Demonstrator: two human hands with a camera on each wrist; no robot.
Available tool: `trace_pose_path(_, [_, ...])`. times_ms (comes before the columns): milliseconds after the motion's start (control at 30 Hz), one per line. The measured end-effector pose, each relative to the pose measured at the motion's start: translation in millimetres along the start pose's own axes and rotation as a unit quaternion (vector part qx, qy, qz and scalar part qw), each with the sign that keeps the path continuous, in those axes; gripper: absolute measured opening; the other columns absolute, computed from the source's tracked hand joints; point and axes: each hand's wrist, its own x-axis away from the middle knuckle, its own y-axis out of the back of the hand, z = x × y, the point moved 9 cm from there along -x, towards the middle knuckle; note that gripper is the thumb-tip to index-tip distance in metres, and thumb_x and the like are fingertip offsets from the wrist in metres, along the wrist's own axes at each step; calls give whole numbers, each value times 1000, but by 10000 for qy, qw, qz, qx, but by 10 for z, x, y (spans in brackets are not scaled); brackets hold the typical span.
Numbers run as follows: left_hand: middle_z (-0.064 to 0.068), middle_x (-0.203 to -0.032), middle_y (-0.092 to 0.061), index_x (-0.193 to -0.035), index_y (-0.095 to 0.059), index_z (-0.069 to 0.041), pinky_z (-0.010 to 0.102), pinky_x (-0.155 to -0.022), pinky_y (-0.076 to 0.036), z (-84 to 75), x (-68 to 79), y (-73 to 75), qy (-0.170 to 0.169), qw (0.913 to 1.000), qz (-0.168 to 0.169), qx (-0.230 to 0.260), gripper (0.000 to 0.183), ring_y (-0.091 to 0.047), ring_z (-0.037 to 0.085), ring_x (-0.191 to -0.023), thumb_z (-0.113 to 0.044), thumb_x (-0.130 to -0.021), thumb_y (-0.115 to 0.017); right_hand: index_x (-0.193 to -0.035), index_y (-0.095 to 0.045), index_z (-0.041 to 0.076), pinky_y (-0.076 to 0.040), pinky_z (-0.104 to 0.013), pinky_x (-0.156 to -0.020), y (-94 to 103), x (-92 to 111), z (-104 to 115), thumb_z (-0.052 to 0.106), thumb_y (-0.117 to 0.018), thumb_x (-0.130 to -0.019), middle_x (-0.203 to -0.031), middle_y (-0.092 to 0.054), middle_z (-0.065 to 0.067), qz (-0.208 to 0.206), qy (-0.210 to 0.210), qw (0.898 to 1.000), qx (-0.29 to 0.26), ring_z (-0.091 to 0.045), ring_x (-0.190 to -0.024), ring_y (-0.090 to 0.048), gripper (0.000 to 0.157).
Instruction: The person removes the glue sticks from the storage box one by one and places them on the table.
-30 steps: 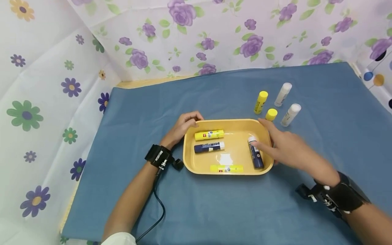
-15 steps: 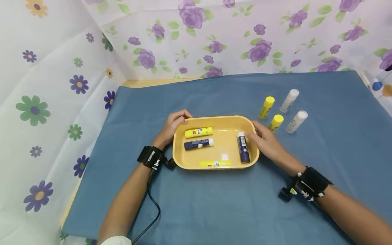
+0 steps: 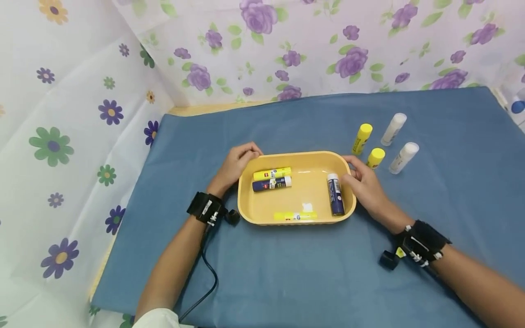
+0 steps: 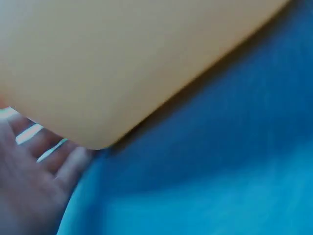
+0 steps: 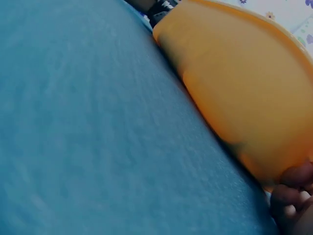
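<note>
In the head view, a yellow plastic tray (image 3: 301, 187) has a hand at each end. My left hand (image 3: 234, 167) grips its left end near the far corner; in the left wrist view its fingers (image 4: 54, 152) lie against the tray's outside. At the right end my right hand (image 3: 367, 187) holds the rim, thumb on top and fingers outside. Inside lie a yellow glue stick (image 3: 272, 173) and a navy glue stick (image 3: 271, 184) side by side, another yellow glue stick (image 3: 295, 216) along the near wall, and a navy glue stick (image 3: 335, 195) near the right end.
Beyond my right hand stand two yellow glue sticks (image 3: 362, 139) and two white glue sticks (image 3: 404, 158), upright on the blue cloth (image 3: 307, 278). Flowered sheets (image 3: 311, 50) rise behind and on the left. A black cable (image 3: 211, 291) runs from my left wrist.
The tray has shifted left, away from the standing glue sticks, with both hands on it. My right hand has closed in around the rim. The left navy glue stick has rolled against the yellow one.
</note>
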Motion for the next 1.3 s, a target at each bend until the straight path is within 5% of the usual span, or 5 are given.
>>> trace_pose_path(200, [8,-85,-56,-85,-57,-10,36,-76,-44,-653,89,-214,-1065,9642,-342,-2404,14,-51,20,-81,-16,-97,-57,-137,-49,4,-50,-32,-42,19,86,-71,0,-51,-93,-62,-58,-18,-164,16,9997,-157,-20,-48,-62,44])
trace_pose_path(467, [-4,-65,-37,-87,-56,-13,27,-56,-25,-438,276,-1006,-124,8872,1948,-4179,25,-37,11,-58,-36,-91,-64,-138,-48,4,-51,-34,-42,-15,121,-160,0,-51,-93,-62,-59,-16,-150,-50,9996,-255,-21,-49,-64,45])
trace_pose_path(667, [-2,-68,-38,-98,-50,-12,27,-56,-26,-224,269,-909,70,9075,2025,-3680,27,-36,12,-57,-29,-90,-69,-139,-48,6,-50,-35,-41,-90,118,-211,1,-51,-94,-62,-57,-19,-58,-46,9993,-354,-25,-46,-62,46])
trace_pose_path(1100, [-3,-67,-44,-91,-58,-18,26,-55,-30,-251,79,-819,-61,9032,2272,-3640,25,-42,11,-57,-39,-86,-73,-138,-49,5,-50,-33,-40,17,-21,13,0,-51,-94,-63,-58,-21,-78,274,9989,-374,-23,-46,-62,45])
trace_pose_path(1300, [-2,-63,-42,-94,-59,-18,27,-57,-31,-364,86,-842,-350,9235,2351,-3010,25,-40,11,-54,-39,-88,-71,-139,-48,5,-50,-34,-40,30,33,13,0,-50,-94,-62,-57,-20,-52,155,9992,-359,-24,-46,-62,46])
